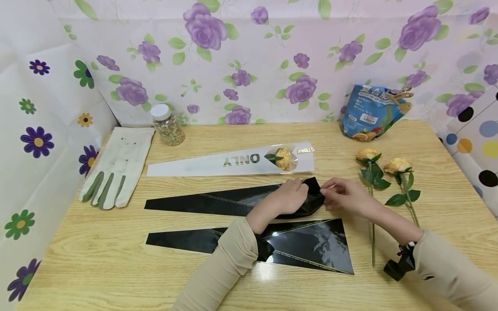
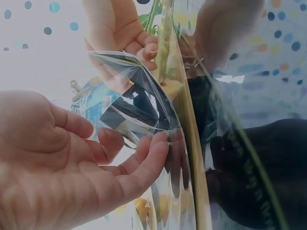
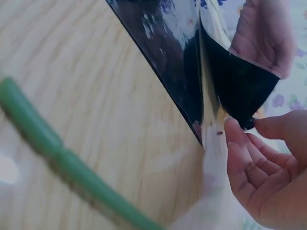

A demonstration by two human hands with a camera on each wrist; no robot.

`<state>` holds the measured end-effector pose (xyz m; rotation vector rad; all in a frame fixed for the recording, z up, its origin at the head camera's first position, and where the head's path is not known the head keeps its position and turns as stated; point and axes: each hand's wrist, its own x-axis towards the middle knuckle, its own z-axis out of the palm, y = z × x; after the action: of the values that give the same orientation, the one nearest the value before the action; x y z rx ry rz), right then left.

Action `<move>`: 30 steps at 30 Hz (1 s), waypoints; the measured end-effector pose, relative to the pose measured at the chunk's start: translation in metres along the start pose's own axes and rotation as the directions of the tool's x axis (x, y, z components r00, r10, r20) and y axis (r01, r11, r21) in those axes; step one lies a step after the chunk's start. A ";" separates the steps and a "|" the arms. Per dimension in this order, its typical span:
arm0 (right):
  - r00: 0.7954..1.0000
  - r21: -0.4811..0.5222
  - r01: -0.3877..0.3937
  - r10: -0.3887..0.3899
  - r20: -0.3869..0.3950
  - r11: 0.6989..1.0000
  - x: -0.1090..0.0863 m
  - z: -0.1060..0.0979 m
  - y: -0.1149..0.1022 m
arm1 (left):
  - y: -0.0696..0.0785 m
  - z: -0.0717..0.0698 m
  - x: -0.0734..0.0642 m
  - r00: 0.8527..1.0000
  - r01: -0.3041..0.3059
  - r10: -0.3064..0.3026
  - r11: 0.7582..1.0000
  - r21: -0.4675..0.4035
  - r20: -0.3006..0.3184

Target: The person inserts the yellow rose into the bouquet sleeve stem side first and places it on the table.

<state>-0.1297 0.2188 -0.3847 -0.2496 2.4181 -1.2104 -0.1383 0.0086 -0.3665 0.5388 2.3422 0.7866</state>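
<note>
A long tapered black flower sleeve lies mid-table, its wide end raised and gaping. My left hand is at that wide end, fingers bent at the film edge. My right hand pinches the sleeve's corner between thumb and fingertips. From the right wrist view, the dark flap stands up between both hands. The left wrist view shows the left fingertips against the shiny film. Nearer me, under the left forearm, lies a second black sleeve, flat with a clear window.
Beyond is a white sleeve holding a yellow rose. Two loose yellow roses lie at right. A blue pouch, a lidded jar and a white glove sit farther back.
</note>
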 end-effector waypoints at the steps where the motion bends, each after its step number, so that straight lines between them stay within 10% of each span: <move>1: 1.000 -0.007 0.009 -0.009 -0.008 1.000 -0.002 -0.002 0.001 | 0.000 0.000 0.000 1.000 0.003 -0.003 1.000 -0.011 0.010; 15: 0.972 -0.291 0.028 -0.093 -0.214 0.956 -0.051 -0.052 0.033 | -0.001 0.000 -0.003 1.000 -0.004 0.006 0.998 -0.060 0.030; 22: 0.963 -0.299 -0.132 0.051 -0.264 0.945 -0.064 -0.074 0.043 | 0.000 -0.001 -0.003 0.999 0.010 -0.008 0.999 -0.049 0.038; 30: 0.951 -0.106 -0.304 0.296 -0.085 0.947 -0.052 -0.075 0.048 | 0.000 0.000 -0.001 0.999 0.035 -0.034 0.997 -0.070 0.016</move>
<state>-0.1153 0.3196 -0.3679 0.1262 2.4769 -0.9556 -0.1373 0.0081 -0.3656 0.4717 2.2946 0.8425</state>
